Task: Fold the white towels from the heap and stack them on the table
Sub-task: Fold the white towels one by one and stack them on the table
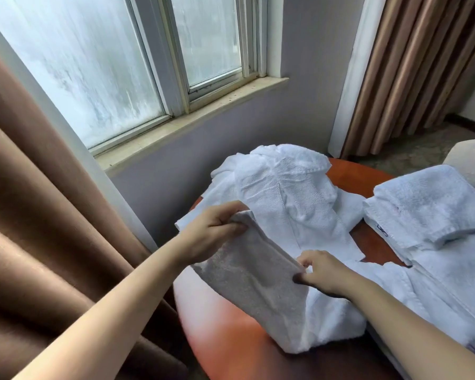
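"Well, start at the left edge. What do you log?"

"Item 1: brown curtain (39, 215), heavy folds, hanging beside the window (93, 64). Glass fogged. Pale stone sill (192, 116) under it."

"And the hands?"

"Item 2: left hand (211, 231), raised over the left side of the table. Thumb and curled fingers pinch one top corner of a white towel (252, 286). Item 3: right hand (324, 272), lower and nearer the middle, pinches the other top corner between thumb and fingers. Both are grasping, neither is slack."

"Where is that towel, exactly?"

"Its top edge is stretched between the two hands and slopes down to the right. The side facing us is in shadow, so it reads grey. Its lower end rests on the round orange table (231, 338), touching more white cloth just beside it."

"The heap?"

"Item 4: heap of unfolded white towels (285, 187), behind the hands on the far part of the table. Crumpled, with one corner peaked upward."

"Right of that?"

"Item 5: folded towels (433, 204), stacked, apart from the heap with a strip of orange top between them. They lie on a larger white cloth (436, 275) spread flat toward the near right. I cannot tell how many are in the stack."

"Farther right?"

"Item 6: striped tan curtain (412, 64), upper right. Corner of a beige cushion (472, 160) at the right edge."
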`<state>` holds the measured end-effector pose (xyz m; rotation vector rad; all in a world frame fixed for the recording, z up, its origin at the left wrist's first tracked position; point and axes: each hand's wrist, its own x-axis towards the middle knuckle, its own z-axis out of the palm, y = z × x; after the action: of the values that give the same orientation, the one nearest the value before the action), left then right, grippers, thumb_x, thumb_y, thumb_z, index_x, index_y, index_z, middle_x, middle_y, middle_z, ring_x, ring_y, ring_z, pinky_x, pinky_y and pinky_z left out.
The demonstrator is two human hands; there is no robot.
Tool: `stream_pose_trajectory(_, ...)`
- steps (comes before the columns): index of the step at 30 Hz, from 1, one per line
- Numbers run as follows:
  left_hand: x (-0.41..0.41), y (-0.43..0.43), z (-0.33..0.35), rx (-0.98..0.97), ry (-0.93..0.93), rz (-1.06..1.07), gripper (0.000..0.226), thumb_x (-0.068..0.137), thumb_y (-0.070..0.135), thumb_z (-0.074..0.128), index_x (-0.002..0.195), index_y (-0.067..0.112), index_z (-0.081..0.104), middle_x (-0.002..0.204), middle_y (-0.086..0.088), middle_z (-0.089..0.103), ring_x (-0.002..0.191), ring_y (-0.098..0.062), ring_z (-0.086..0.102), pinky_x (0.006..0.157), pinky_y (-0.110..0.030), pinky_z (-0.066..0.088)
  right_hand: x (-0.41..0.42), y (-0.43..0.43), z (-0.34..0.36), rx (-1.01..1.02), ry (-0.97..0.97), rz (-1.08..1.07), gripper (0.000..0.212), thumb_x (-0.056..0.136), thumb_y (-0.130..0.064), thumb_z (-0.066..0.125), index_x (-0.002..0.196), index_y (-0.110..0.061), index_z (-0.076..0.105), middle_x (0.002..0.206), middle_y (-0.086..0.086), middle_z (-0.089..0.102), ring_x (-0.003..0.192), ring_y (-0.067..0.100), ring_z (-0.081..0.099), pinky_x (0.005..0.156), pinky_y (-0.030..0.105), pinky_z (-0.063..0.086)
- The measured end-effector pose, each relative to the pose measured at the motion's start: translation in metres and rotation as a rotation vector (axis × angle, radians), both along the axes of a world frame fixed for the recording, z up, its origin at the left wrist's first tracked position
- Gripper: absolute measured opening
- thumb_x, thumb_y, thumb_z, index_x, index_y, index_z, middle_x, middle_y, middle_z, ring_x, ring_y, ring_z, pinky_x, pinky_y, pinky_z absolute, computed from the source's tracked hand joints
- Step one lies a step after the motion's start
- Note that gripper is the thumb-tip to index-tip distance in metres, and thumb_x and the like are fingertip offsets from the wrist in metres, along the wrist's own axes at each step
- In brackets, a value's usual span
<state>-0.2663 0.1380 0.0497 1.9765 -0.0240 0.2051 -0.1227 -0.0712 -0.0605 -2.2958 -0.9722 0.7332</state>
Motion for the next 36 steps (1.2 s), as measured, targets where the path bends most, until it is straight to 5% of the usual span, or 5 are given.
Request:
stream_pose_trajectory(8,-0.002,-0.006,0.01,-0.18,0.228,-0.205,0.013,0.082,0.009,0.051,0.092,0.001,0.054,0.071,0.017,0.057,0.071,0.0,0.054,0.07,-0.014,0.044,0.005,0.01,-0.004,0.11,-0.073,0.184,0.012,0.078,-0.023,0.069,0.086,-0.031,0.072,0.143,-0.025,0.03,0.138,-0.003,0.019,0.109,0.02,0.02)
stream_pose_trajectory(14,0.001,-0.005,0.015,-0.355,0.302,-0.226,0.013,0.075,0.008,0.055,0.087,0.004,0.055,0.069,0.005,0.057,0.066,-0.007,0.056,0.064,-0.018,0.047,-0.004,0.021,0.007,0.141,-0.009,0.254,0.02,0.076,-0.023,0.061,0.062,-0.015,0.05,0.062,-0.01,0.044,0.064,0.003,0.04,0.063,0.034,0.037)
stream_pose_trajectory(26,0.001,0.018,0.003,-0.341,-0.13,0.083,0.013,0.069,0.009,0.06,0.077,0.004,0.051,0.064,0.006,0.052,0.06,-0.007,0.049,0.055,-0.019,0.041,0.004,0.002,-0.03,-0.055,-0.184,0.212,0.035,0.052,-0.063,0.047,0.066,-0.031,0.051,0.081,-0.013,0.046,0.081,0.002,0.044,0.091,0.021,0.022)
stream_pose_trajectory(31,-0.003,0.04,-0.013,-0.159,-0.214,0.345,0.022,0.069,0.033,0.057,0.076,0.012,0.053,0.072,0.001,0.05,0.071,-0.016,0.043,0.063,-0.029,0.035,0.027,-0.018,-0.027,0.17,-0.311,-0.043,0.047,0.076,-0.033,0.078,0.051,-0.023,0.04,0.056,-0.005,0.046,0.062,0.012,0.044,0.062,0.016,0.028)
stream_pose_trajectory(36,-0.002,0.058,-0.028,-0.048,-0.303,0.602,0.01,0.076,0.013,0.045,0.077,0.021,0.051,0.067,0.022,0.055,0.067,0.001,0.045,0.066,-0.023,0.036,0.029,-0.014,-0.016,0.252,-0.396,0.029,0.032,0.073,-0.033,0.079,0.058,-0.037,0.051,0.063,-0.017,0.049,0.065,-0.006,0.042,0.077,0.018,0.028)
